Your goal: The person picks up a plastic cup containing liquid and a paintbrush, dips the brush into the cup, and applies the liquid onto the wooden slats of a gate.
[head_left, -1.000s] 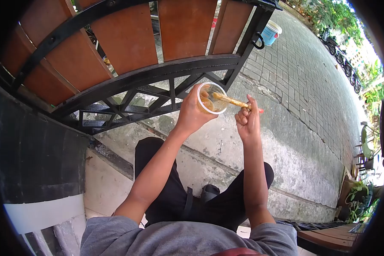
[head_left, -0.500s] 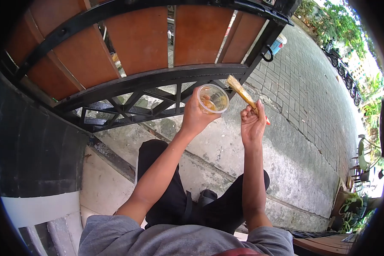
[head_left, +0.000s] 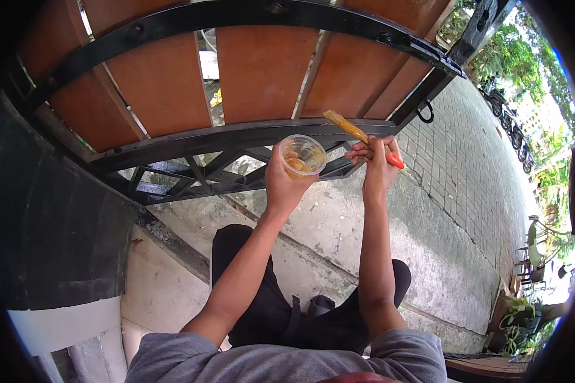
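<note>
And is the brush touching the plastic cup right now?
Apart. In the head view, the gate shows through a clear gap between the brush and the cup.

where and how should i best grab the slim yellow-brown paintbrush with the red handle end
The slim yellow-brown paintbrush is probably best pinched near its red handle end, from the lower right, where the right hand holds it. It slants with bristles up and to the left, so this should keep the hand off them.
</note>
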Tool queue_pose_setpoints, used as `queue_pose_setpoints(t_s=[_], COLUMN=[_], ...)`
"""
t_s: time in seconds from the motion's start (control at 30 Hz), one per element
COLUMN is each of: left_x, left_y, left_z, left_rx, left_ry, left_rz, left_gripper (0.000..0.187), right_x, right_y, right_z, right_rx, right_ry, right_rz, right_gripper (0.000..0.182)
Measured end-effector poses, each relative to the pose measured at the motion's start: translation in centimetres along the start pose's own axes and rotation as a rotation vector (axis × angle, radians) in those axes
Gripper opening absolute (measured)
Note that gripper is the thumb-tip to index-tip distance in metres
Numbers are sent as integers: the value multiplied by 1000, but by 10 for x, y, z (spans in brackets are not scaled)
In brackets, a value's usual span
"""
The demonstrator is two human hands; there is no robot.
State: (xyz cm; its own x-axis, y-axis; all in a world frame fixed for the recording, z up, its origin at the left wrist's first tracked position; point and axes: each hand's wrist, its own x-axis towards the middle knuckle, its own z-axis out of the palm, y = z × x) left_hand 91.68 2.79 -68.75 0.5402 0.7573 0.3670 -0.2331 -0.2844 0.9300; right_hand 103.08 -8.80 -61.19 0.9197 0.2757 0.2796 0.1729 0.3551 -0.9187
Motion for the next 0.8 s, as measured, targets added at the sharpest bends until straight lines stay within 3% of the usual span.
queue_pose_setpoints(t_s=[0.43,0.63,0.8], left_x=[6,4,4], left_y=[-7,-7,-9], left_z=[-22,-23,-23], left_rx=[-23,-26,-46], left_ry=[-10,-16,-35], left_rz=[-16,-16,-32], left_gripper=[68,69,70], right_x=[4,1,-17], right_y=[1,-17,-1], right_z=[51,64,37], right_rx=[-226,21,-4], right_ry=[-93,30,121], right_rz=[91,-128,-168], right_gripper=[17,16,15])
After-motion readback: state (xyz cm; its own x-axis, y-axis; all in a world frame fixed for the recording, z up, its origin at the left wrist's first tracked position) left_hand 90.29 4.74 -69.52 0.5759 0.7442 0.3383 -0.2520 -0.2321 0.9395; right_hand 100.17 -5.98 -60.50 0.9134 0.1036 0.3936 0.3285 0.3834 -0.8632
